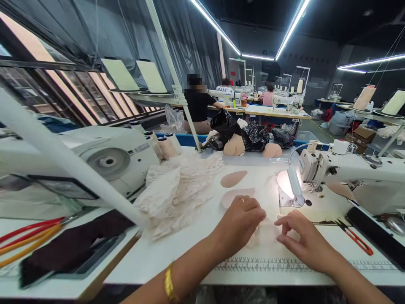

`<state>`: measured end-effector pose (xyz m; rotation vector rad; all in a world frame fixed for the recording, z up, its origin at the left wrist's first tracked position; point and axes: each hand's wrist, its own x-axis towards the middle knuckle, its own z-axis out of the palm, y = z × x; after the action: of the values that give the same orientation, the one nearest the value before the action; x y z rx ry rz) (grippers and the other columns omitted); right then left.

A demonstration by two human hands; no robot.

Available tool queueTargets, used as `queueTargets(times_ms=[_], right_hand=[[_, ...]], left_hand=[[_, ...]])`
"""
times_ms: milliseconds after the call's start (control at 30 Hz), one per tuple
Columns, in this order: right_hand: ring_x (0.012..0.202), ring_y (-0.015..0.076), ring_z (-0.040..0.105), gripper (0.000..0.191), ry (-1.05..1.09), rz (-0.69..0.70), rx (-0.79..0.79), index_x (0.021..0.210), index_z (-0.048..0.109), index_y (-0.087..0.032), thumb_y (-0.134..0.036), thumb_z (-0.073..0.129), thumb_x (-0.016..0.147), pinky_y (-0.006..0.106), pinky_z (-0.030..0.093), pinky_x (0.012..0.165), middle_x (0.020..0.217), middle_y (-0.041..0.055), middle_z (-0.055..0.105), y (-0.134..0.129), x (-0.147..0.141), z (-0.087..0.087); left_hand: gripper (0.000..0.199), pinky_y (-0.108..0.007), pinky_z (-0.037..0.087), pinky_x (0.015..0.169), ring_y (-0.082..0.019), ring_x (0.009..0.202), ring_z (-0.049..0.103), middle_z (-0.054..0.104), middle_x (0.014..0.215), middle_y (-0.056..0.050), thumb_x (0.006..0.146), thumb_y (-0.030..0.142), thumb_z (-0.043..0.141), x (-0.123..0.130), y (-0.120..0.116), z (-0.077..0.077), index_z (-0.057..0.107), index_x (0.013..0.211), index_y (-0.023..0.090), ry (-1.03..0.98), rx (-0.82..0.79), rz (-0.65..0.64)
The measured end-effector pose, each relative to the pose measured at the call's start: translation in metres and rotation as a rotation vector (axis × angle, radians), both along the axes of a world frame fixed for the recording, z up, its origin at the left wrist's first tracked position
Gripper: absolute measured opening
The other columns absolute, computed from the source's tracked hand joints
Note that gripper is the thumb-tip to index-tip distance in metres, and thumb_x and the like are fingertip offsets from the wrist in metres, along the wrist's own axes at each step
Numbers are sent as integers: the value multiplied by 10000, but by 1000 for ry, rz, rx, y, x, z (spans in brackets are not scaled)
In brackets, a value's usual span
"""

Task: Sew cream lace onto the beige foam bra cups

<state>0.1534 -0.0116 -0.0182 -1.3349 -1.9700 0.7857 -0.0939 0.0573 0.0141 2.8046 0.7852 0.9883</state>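
Note:
My left hand [242, 221] is closed, its fingertips pinched together over the white table; what they hold, if anything, I cannot make out. Below the fingertips lies a faint, sheer pale piece [264, 234]. My right hand [302, 238] is just to the right, thumb and forefinger apart with nothing visible between them. Beyond my left hand are two beige teardrop-shaped pads [233, 179], the nearer partly covered by it. Another pale pad [284, 183] rests by the lit needle area of the sewing machine [319, 169].
White lace fabric [177, 190] is heaped on the left. Red-handled thread snips [357, 240] and a black phone [376, 236] lie right. A ruler strip [259, 264] runs along the front. Moulded cups [234, 145] and black bags stand behind. A person [199, 103] sits farther back.

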Motion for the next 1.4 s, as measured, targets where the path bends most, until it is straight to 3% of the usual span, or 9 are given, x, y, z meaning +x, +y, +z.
queueTargets(times_ms=[100, 200, 433, 567, 700, 833, 1000, 1233, 1400], right_hand=[[914, 233, 618, 277, 51, -65, -154, 1150, 699, -262, -467, 555, 1031, 362, 501, 804, 952, 34, 654, 1, 6, 19], [940, 248, 630, 278, 7, -129, -219, 1087, 699, -231, -443, 531, 1023, 381, 494, 834, 982, 54, 683, 7, -6, 30], [821, 206, 590, 92, -118, -116, -53, 932, 650, -229, -178, 698, 874, 327, 442, 760, 836, 0, 647, 22, -48, -8], [753, 180, 570, 127, 47, -138, -3, 864, 607, -241, -253, 568, 984, 303, 425, 692, 799, -17, 617, 26, -41, -25], [719, 192, 615, 230, 264, -153, -125, 863, 568, -242, -431, 548, 993, 322, 468, 687, 758, -20, 599, 31, -33, -27], [622, 185, 619, 401, 457, -208, -241, 807, 546, -237, -617, 624, 909, 323, 480, 641, 668, -23, 613, 39, -34, -20], [582, 170, 587, 505, 513, -203, -321, 790, 586, -222, -713, 685, 845, 290, 440, 564, 656, -3, 659, 46, -31, -8], [656, 170, 546, 535, 580, -136, -341, 860, 644, -202, -722, 561, 950, 301, 434, 631, 723, 9, 619, 40, -20, -10], [668, 154, 496, 224, 351, -166, -185, 919, 691, -213, -437, 690, 931, 277, 395, 639, 693, -42, 535, 25, -26, 1]], left_hand=[[248, -337, 474, 797, -164, 730, 572, 697, 858, -26, 1005, 51, 480, -11, -26, 12, 660, 952, 213, -70, 170, -77], [239, -344, 489, 802, -163, 719, 567, 693, 844, -25, 1026, 47, 460, -24, -47, 6, 640, 1033, 204, -43, 251, -172], [160, -375, 504, 853, -184, 762, 556, 669, 851, -40, 953, 61, 557, -50, -77, -32, 657, 1012, 171, 76, 128, -233], [78, -347, 527, 842, -218, 935, 623, 703, 1028, -70, 980, 259, 608, -61, -55, -39, 674, 1005, 227, -10, -153, -157], [325, -461, 520, 982, -306, 1192, 618, 679, 1291, -133, 958, 178, 571, -62, 12, -32, 658, 1268, 215, 30, 18, 206], [377, -381, 553, 791, -243, 865, 681, 722, 921, -67, 867, 10, 509, -52, 58, -22, 740, 1104, 192, 217, 46, 227], [490, -314, 517, 716, -186, 764, 586, 646, 902, -40, 901, -11, 453, -32, 25, -18, 688, 1246, 246, 27, 228, 60], [339, -393, 531, 718, -248, 780, 567, 639, 885, -85, 886, 18, 569, -11, -23, -25, 632, 1207, 104, 228, 368, -145], [468, -445, 553, 873, -295, 1008, 618, 660, 1143, -117, 856, 247, 747, 0, -18, -10, 569, 1285, 192, 75, 74, -140]])
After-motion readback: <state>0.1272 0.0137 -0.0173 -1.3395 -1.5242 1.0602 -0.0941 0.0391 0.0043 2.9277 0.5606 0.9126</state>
